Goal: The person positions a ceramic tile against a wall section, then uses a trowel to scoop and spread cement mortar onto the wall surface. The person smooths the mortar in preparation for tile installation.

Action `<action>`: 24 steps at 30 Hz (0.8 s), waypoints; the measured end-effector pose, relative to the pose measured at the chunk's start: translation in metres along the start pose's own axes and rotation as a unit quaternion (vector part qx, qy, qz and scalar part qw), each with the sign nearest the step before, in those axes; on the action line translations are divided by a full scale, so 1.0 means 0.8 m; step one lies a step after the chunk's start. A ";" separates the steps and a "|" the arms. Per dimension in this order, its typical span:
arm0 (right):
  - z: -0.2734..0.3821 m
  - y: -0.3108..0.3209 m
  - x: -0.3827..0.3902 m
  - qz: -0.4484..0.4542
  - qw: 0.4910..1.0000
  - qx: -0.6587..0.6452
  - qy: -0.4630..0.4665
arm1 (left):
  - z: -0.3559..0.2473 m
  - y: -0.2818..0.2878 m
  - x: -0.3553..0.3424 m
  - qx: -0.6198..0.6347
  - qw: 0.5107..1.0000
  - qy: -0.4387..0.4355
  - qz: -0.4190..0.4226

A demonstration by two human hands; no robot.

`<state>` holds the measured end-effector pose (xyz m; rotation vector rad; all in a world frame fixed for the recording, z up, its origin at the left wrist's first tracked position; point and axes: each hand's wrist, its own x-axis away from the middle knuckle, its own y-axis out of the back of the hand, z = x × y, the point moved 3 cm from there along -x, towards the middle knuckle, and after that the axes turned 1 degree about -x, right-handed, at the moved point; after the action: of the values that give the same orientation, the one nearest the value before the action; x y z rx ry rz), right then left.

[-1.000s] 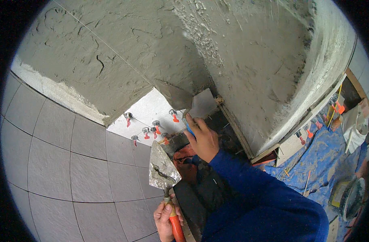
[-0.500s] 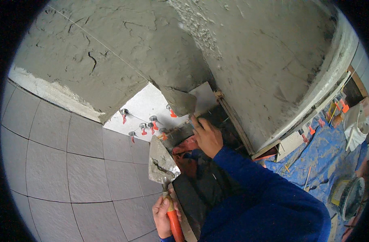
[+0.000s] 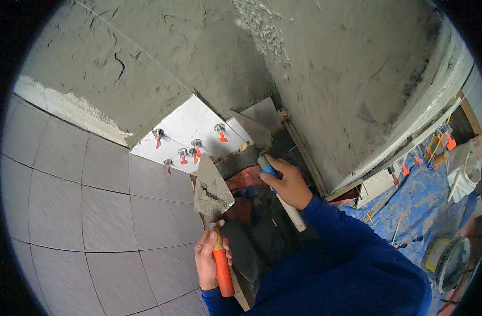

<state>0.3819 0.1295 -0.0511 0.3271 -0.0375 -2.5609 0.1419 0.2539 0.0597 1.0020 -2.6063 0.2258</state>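
Note:
My left hand (image 3: 213, 260) is closed round the orange handle of a pointing trowel (image 3: 213, 192), whose blade points up and carries grey mortar. My right hand (image 3: 291, 184) grips a second trowel (image 3: 295, 215) by its blue and white handle. Its grey blade (image 3: 255, 130) reaches toward the corner, over the edge of the white tile (image 3: 185, 124) at the foot of the wall. Whether the blade touches the tile, I cannot tell. Several red-tabbed levelling clips (image 3: 220, 133) stick out from the tile.
Wet grey mortar covers the left wall (image 3: 162, 58) and right wall (image 3: 357, 89), with a string (image 3: 130, 42) across the left one. Grey tiles (image 3: 109, 224) extend at the left. At the right lie a blue tarp (image 3: 383, 218), a bucket (image 3: 451, 263) and a white bag (image 3: 462, 168).
My right hand has drawn its trowel down off the mortar above the tile, and the handle now shows. The left trowel has shifted slightly upward.

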 end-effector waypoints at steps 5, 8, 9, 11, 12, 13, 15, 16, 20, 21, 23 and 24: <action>0.036 0.013 0.022 0.037 0.999 -0.007 0.016 | -0.005 -0.006 -0.007 0.006 1.000 0.010 0.005; 0.070 0.023 0.051 0.110 0.989 -0.085 -0.046 | -0.007 -0.004 -0.015 0.008 1.000 -0.004 -0.002; 0.080 0.030 0.060 0.147 0.975 -0.133 -0.100 | -0.005 -0.001 -0.018 -0.002 1.000 0.005 -0.022; 0.097 0.047 0.077 0.227 0.926 -0.213 -0.213 | -0.004 0.002 -0.026 -0.010 0.999 -0.004 -0.033; 0.104 0.052 0.082 0.267 0.889 -0.265 -0.262 | -0.005 0.004 -0.030 -0.028 0.999 -0.022 -0.036; 0.106 0.055 0.085 0.277 0.874 -0.257 -0.305 | -0.006 0.006 -0.033 -0.014 0.999 -0.034 -0.035; 0.109 0.058 0.089 0.297 0.841 -0.275 -0.358 | -0.007 0.007 -0.038 0.013 0.998 -0.060 -0.024; 0.109 0.056 0.089 0.306 0.837 -0.281 -0.355 | -0.006 0.008 -0.039 0.022 0.997 -0.063 -0.026; 0.103 0.045 0.087 0.313 0.813 -0.316 -0.374 | -0.002 0.005 -0.035 0.043 0.996 -0.064 -0.035; 0.101 0.044 0.086 0.312 0.803 -0.334 -0.382 | -0.001 0.003 -0.035 0.047 0.996 -0.072 -0.027; 0.099 0.042 0.085 0.332 0.782 -0.361 -0.384 | 0.000 0.001 -0.035 0.022 0.998 -0.056 -0.023; 0.099 0.040 0.085 0.347 0.768 -0.377 -0.384 | -0.001 0.001 -0.035 0.011 0.998 -0.053 -0.018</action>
<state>0.3242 0.0630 0.0134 -0.8910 0.4685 -1.6069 0.1605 0.2721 0.0503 1.0944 -2.6834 0.1991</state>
